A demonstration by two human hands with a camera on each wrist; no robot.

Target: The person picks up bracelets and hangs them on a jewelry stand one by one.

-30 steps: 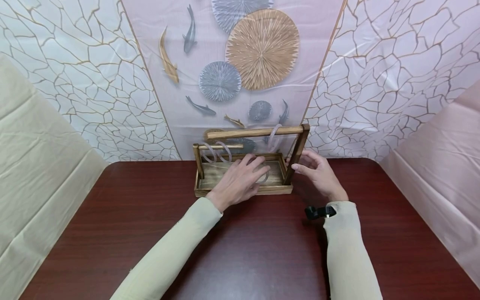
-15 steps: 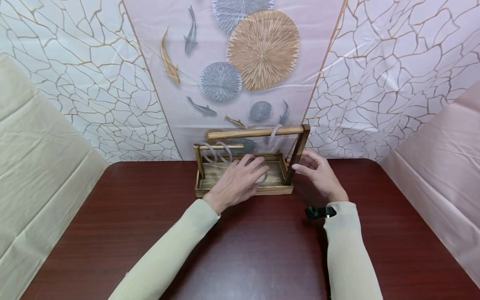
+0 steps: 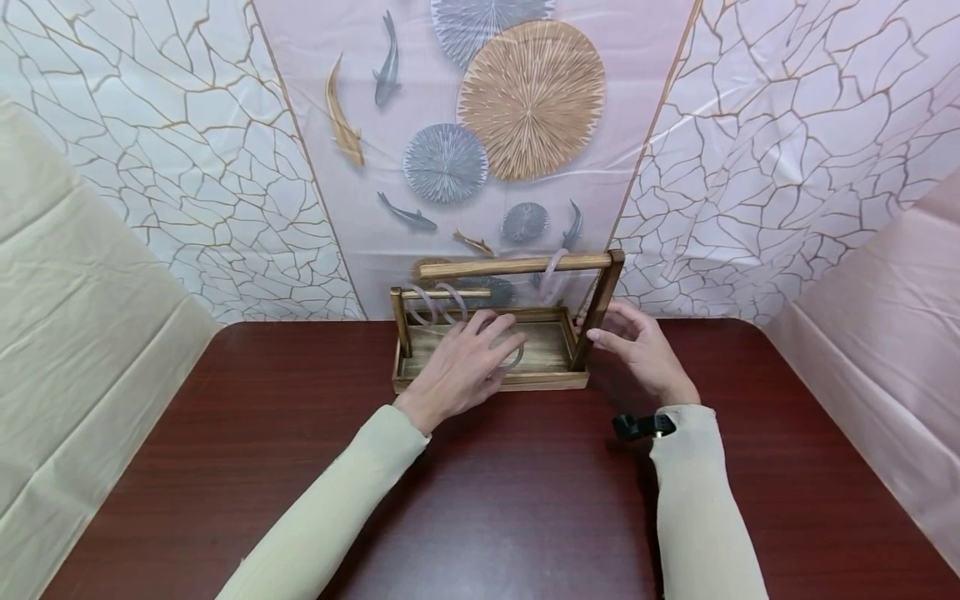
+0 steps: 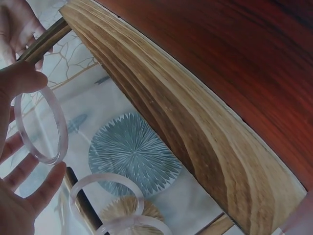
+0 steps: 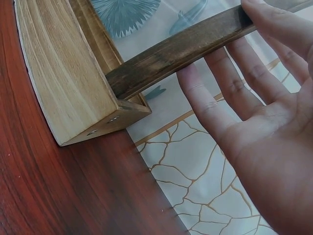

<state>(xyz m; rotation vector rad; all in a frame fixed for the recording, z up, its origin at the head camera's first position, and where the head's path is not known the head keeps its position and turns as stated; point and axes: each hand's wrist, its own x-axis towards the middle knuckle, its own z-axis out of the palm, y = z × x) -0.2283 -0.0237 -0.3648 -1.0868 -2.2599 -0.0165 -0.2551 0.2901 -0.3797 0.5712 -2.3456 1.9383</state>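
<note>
A wooden bangle stand (image 3: pixel 543 381) has a tray base, a low bar on its left post and a taller bar on its right post. My left hand (image 3: pixel 457 367) is over the tray and pinches a pale translucent bangle (image 4: pixel 62 129) between thumb and fingertips. On the low bar hang two similar bangles (image 3: pixel 422 307); the left wrist view shows one (image 4: pixel 106 176) below the held one. Another bangle (image 3: pixel 551 277) hangs on the tall bar. My right hand (image 3: pixel 645 354) holds the right post (image 5: pixel 181 51), thumb on one side and fingers on the other.
The stand sits at the back edge of a dark red wooden table (image 3: pixel 487 517). Behind it hangs a printed cloth (image 3: pixel 375 150) with fish and round motifs. Cream cloth (image 3: pixel 82 333) closes off the left side, and pinkish cloth (image 3: pixel 877 333) the right.
My left hand has shifted slightly left over the tray, carrying its bangle towards the low bar. The right hand keeps its place on the post.
</note>
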